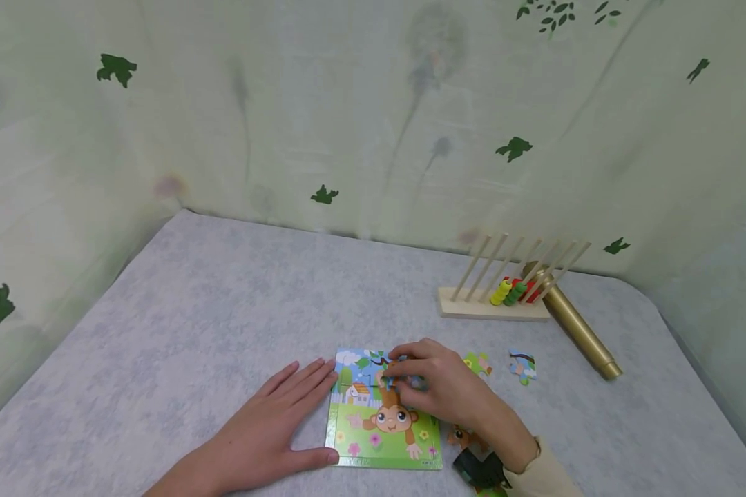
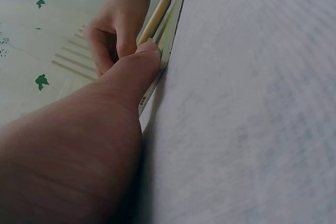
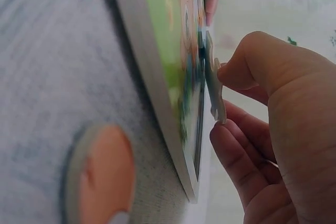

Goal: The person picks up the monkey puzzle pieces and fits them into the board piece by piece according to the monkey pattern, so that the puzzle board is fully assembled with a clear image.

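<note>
The right grip point(image 1: 435, 381) is pinching a puzzle piece point(image 3: 213, 87) above the puzzle board point(image 1: 385, 464), fingers blocking part of the printed scene. The left grip point(image 1: 270, 417) is resting, fingers spread, against the board's left edge. To the right, a flowered piece point(image 1: 477, 363) and a blue piece point(image 1: 523, 366) are lying loose; a black device point(image 1: 480, 471) is partly hiding a brown piece point(image 1: 462, 436). Farther back, a peg rack point(image 1: 494, 313) is standing before a gold tube's point(image 1: 581, 331) end.

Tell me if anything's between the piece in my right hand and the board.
Nothing visible: your right hand pinches the piece just over the board, with no object between them. Your left hand is at the board's left edge.
</note>
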Demonstrator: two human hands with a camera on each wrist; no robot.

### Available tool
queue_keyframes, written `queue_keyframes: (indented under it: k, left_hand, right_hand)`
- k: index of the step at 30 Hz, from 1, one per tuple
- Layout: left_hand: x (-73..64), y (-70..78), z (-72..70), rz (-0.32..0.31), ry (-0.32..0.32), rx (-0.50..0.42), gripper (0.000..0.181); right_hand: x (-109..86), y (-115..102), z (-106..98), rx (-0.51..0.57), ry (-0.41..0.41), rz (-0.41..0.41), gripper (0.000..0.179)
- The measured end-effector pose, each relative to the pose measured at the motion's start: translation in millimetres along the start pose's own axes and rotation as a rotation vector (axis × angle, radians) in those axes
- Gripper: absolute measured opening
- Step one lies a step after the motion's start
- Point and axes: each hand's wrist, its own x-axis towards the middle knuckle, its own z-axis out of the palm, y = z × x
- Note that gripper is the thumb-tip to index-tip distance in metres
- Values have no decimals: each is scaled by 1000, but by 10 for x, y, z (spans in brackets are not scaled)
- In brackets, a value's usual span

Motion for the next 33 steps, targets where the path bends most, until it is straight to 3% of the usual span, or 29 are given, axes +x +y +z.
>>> queue_keyframes:
  k: [33]
  left_hand:
    - [4, 7, -3, -7, 9, 9, 95]
  right_hand:
    - [-12, 18, 27, 30, -37, 33, 20]
